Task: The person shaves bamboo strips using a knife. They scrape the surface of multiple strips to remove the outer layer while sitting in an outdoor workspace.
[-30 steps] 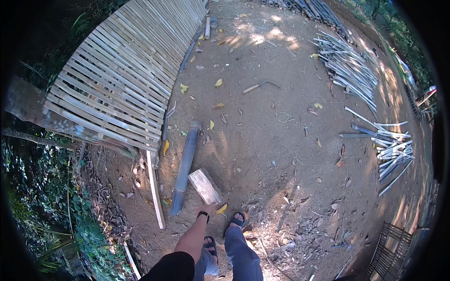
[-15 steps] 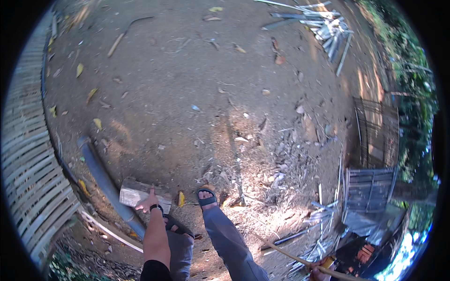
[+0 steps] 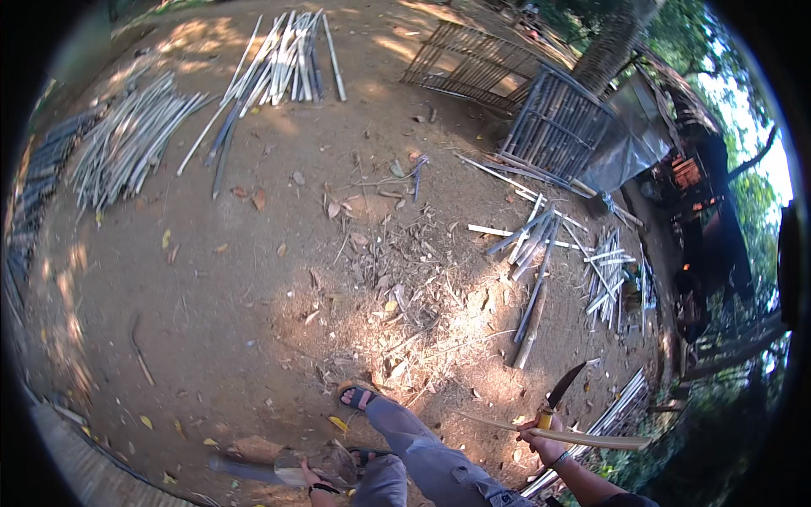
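My right hand (image 3: 541,437) is at the lower right, closed around the yellow handle of a knife (image 3: 563,386) whose dark curved blade points up. The same hand also holds a long pale bamboo strip (image 3: 604,439) that runs crosswise under the blade. My left hand (image 3: 309,482) is low at the bottom edge, next to a pale wooden block (image 3: 336,463) on the dirt; whether it touches or grips the block is hidden. A dark pole (image 3: 241,469) lies beside the block. My sandalled foot (image 3: 358,395) stands on the ground between both hands.
Bundles of split bamboo lie at the far left (image 3: 127,144) and top (image 3: 287,51). Bamboo lattice panels (image 3: 553,127) lean at the upper right. Loose bamboo strips (image 3: 541,253) and shavings cover the dirt ahead. A woven bamboo panel's edge (image 3: 80,473) shows at the lower left.
The view has swung right: the woven panel slid to the lower-left rim, and the lattice panels and bamboo bundles came in. My right hand with knife and strip is now fully in view.
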Demonstrator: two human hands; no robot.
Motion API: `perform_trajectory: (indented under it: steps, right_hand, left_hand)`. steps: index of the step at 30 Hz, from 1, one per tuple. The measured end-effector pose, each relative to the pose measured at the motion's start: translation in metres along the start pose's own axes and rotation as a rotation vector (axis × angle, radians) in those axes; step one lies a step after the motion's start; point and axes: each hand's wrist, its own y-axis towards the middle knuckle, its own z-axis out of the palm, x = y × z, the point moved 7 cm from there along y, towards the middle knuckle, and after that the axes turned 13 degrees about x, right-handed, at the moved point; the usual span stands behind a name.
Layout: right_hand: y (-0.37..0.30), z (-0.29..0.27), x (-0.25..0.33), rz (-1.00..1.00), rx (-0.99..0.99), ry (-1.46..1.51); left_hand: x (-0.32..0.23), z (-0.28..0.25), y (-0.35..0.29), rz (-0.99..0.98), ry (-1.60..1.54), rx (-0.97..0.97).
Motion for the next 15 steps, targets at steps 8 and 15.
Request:
perform_trajectory:
  steps: [8, 15]
  right_hand:
    - [-0.124, -0.154, -0.077, 0.165, -0.499, 0.232]
    - [-0.131, -0.25, -0.106, 0.269, -0.871, -0.039]
  left_hand:
    - [-0.076, 0.133, -0.254, 0.236, 0.586, -0.054]
    - [-0.056, 0.305, -0.322, 0.367, 1.009, -0.135]
